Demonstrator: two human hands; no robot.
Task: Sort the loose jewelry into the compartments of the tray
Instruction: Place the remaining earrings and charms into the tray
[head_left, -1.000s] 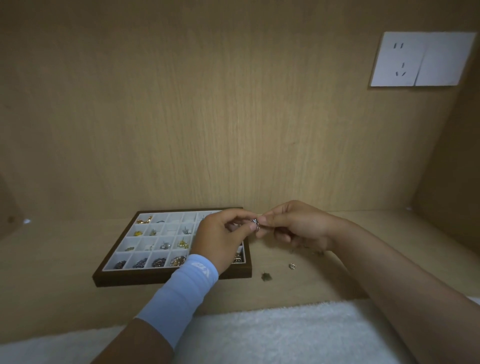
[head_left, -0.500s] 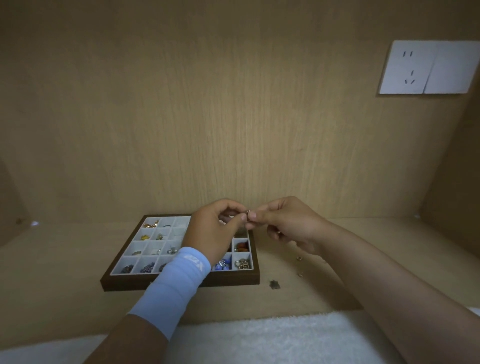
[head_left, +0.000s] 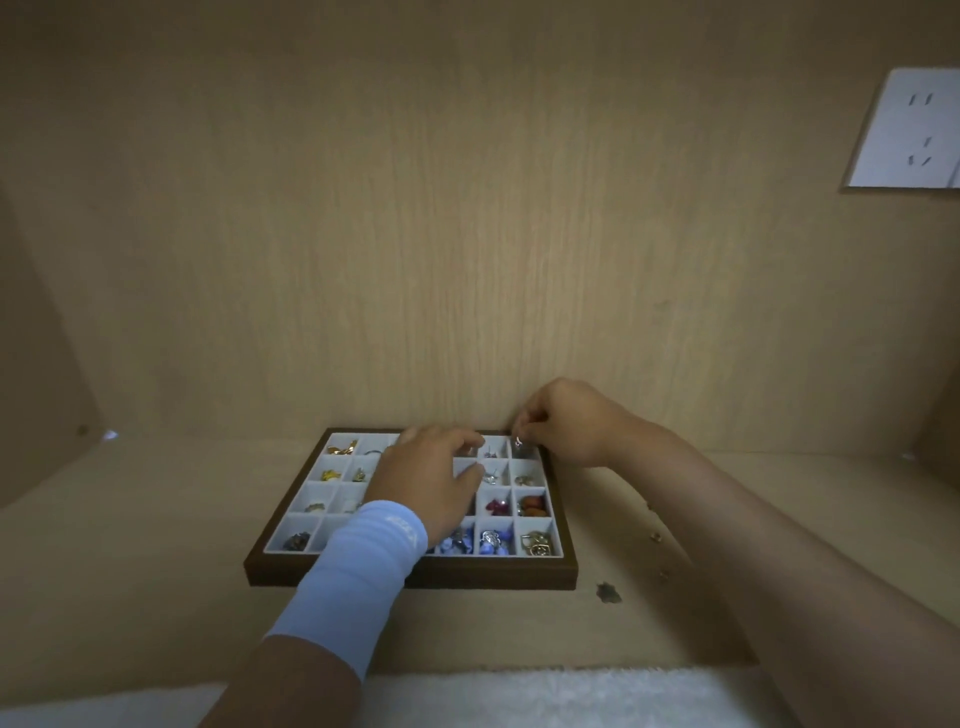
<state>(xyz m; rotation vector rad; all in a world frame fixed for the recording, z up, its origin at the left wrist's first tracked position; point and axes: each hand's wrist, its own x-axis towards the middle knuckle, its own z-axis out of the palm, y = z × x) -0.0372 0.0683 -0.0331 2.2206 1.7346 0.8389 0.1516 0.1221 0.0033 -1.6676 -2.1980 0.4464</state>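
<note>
Hands split apart and dropped to the tray (head_left: 410, 574). Right grip (head_left: 566, 421) pinched a small silver piece (head_left: 518, 442) over the far-right corner compartment. Left grip (head_left: 426, 478) hovered mid-tray, loosely curled, apparently empty. Best to release low, inside the walls, so nothing bounces out. More loose pieces (head_left: 609, 592) lay on the worktop (head_left: 156, 545).

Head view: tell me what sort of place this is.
Probably a built-in wooden desk nook indoors, perhaps at home: wood-grain panels close in the back and sides, a wall socket sits upper right, and a jewelry tray rests on the wooden shelf.
</note>
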